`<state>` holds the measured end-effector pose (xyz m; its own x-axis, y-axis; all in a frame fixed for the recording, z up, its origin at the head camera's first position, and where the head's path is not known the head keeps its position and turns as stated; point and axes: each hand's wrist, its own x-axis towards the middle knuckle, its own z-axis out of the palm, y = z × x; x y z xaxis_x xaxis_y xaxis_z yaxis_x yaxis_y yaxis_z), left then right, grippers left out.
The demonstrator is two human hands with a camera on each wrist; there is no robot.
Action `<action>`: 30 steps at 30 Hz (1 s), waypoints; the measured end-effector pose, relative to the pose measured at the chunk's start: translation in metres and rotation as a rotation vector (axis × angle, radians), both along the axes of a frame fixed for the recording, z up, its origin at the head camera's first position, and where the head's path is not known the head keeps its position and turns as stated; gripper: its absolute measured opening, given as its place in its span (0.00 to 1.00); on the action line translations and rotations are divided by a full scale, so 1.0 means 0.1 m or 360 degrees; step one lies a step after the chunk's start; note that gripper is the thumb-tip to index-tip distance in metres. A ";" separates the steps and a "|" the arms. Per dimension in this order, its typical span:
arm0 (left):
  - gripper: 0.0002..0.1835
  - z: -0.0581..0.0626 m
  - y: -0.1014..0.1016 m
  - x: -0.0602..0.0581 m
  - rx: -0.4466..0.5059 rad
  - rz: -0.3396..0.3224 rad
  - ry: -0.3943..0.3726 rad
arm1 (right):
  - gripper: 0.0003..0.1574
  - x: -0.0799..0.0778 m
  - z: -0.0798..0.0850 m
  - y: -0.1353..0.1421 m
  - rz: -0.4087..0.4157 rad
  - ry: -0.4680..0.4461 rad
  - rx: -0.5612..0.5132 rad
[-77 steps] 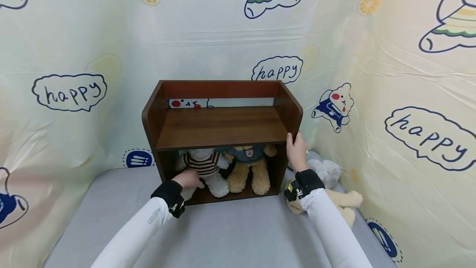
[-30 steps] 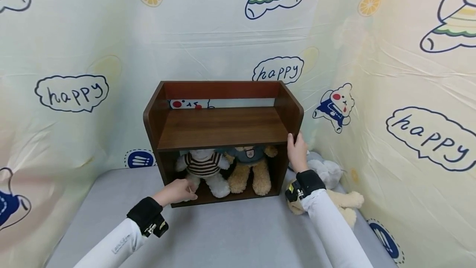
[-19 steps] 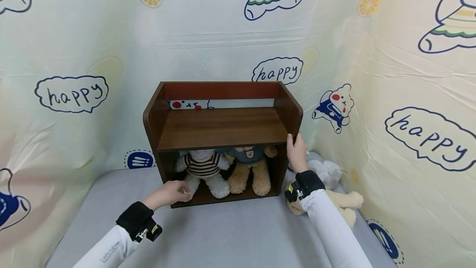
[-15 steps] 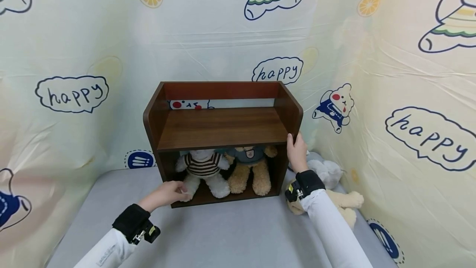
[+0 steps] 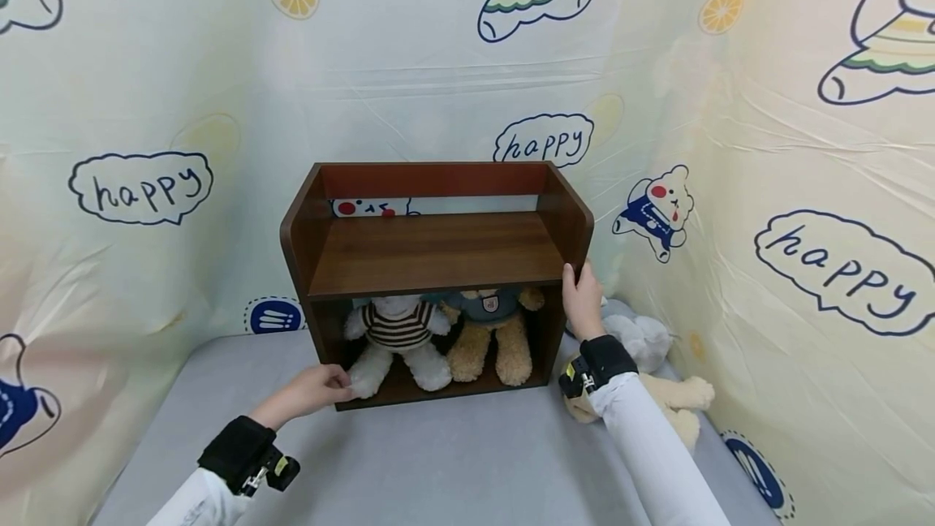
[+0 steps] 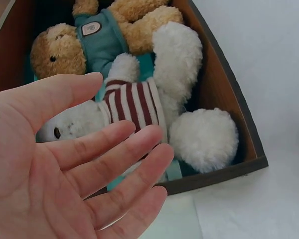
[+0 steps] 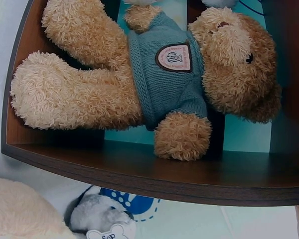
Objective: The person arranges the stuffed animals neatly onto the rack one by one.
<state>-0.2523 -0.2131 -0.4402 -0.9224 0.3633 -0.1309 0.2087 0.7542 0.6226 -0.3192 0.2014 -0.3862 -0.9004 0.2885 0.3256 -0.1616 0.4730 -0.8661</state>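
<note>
Fingers (image 6: 134, 184) loosely spread, the left hand (image 5: 317, 390) is at the lower left front corner of a brown wooden shelf (image 5: 438, 250), just beside the foot of a striped-shirted white plush toy (image 5: 398, 327); whether they touch is unclear. The right hand (image 5: 583, 303) grips the shelf's right side, near a teal-sweatered tan teddy bear (image 5: 493, 335). Both toys sit side by side in the lower compartment. Outside, to the right, a grey plush (image 5: 646, 339) and a cream plush (image 5: 687, 392) lie on the grey surface (image 5: 453, 461).

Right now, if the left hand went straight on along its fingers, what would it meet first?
Most likely the white plush toy's nearer foot, just ahead of the left hand in the head view. Depth is unclear; they may already touch.
</note>
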 end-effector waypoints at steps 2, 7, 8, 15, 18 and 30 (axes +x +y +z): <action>0.14 0.00 -0.03 0.01 0.0016 0.0018 -0.0014 | 0.22 0.00 0.00 0.00 0.0000 -0.0006 -0.0009; 0.14 0.01 -0.12 0.03 0.0041 0.0058 -0.0027 | 0.23 -0.01 0.00 -0.01 0.0000 0.0004 0.0001; 0.14 0.02 -0.14 0.03 0.0046 0.0067 -0.0030 | 0.23 -0.01 0.00 -0.01 -0.0002 0.0011 0.0006; 0.17 0.07 -0.25 0.05 0.0064 0.0099 -0.0057 | 0.22 0.00 0.00 -0.01 -0.0031 0.0063 0.0050; 0.17 0.08 -0.29 0.05 0.0066 0.0104 -0.0031 | 0.22 0.00 -0.01 -0.01 -0.0036 0.0068 0.0059; 0.22 0.18 -0.37 0.06 0.0063 0.0209 0.0025 | 0.22 0.00 -0.01 -0.01 -0.0028 0.0071 0.0062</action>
<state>-0.2466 -0.2497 -0.4219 -0.9642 0.2439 -0.1042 0.1197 0.7506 0.6498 -0.3191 0.2004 -0.3876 -0.8796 0.2906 0.3766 -0.1909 0.5094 -0.8391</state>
